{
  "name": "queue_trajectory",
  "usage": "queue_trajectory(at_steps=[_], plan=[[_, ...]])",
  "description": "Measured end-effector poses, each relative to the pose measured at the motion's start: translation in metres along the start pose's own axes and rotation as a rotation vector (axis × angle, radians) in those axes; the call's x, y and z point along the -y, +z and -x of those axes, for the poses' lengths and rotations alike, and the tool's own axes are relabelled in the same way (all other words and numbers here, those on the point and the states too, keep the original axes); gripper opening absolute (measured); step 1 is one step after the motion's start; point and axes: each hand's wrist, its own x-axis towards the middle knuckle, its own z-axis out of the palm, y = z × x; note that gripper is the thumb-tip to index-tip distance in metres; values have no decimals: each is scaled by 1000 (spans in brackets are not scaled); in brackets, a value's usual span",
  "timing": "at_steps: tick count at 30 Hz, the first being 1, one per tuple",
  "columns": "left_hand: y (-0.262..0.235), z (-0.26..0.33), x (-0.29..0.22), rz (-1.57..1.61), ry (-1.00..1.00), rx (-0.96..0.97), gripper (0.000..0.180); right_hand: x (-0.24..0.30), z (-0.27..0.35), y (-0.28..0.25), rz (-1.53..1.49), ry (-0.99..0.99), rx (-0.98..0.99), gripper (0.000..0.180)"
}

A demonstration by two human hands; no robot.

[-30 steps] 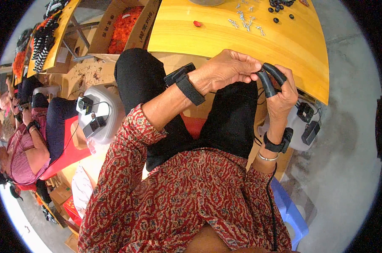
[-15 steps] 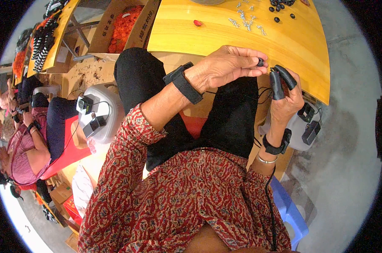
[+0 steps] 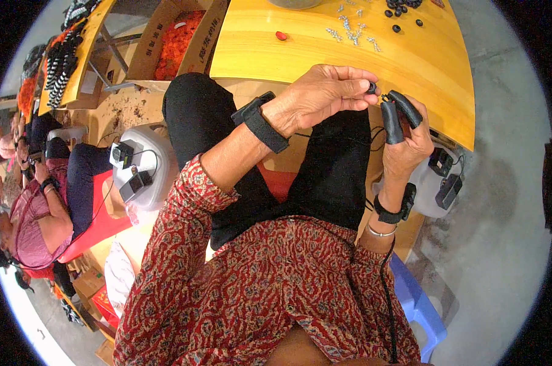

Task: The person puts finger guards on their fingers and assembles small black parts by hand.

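Observation:
My left hand [image 3: 340,91] reaches across from the left, its thumb and fingers pinching a small round black piece [image 3: 371,88]. Close to its right side is my right hand [image 3: 407,131], palm side partly showing. Black sleeve-like covers [image 3: 392,123] encase its thumb and forefinger. The covered tips come together beside the black piece, with a tiny item between them that is too small to name. A narrow gap separates the two hands, held above my lap at the near edge of the yellow table [image 3: 270,58].
Scattered small silver pieces [image 3: 351,30] and several round black pieces [image 3: 396,28] lie on the table, with a small red piece [image 3: 281,36]. A cardboard box [image 3: 200,46] of orange material stands at its left. Another person [image 3: 41,207] sits far left, beside a grey stool [image 3: 145,177].
Both hands have shifted slightly left in the picture, and the right fingertips are a little closer to the black piece. The left hand keeps its pinch.

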Motion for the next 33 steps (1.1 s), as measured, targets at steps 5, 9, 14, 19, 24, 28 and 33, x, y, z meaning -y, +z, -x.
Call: queue_trajectory(at_steps=[5, 9, 14, 19, 24, 28, 33], plan=[[-2, -1, 2, -43, 13, 9, 23, -6, 1, 5, -63, 3, -23, 19], [-2, -1, 4, -50, 9, 4, 23, -5, 1, 4, -27, -38, -7, 20], [-2, -2, 5, -45, 24, 41, 24, -6, 3, 4, -45, 2, -16, 19], [-1, 0, 4, -52, 25, 49, 26, 1, 3, 0, 19, -2, 41, 21], [1, 0, 4, -67, 17, 47, 28, -7, 4, 1, 3, -7, -3, 18], [1, 0, 5, -63, 31, 37, 28, -4, 4, 2, -40, 13, -10, 18], [1, -1, 7, -60, 36, 50, 27, -6, 3, 1, -22, -1, -17, 18]])
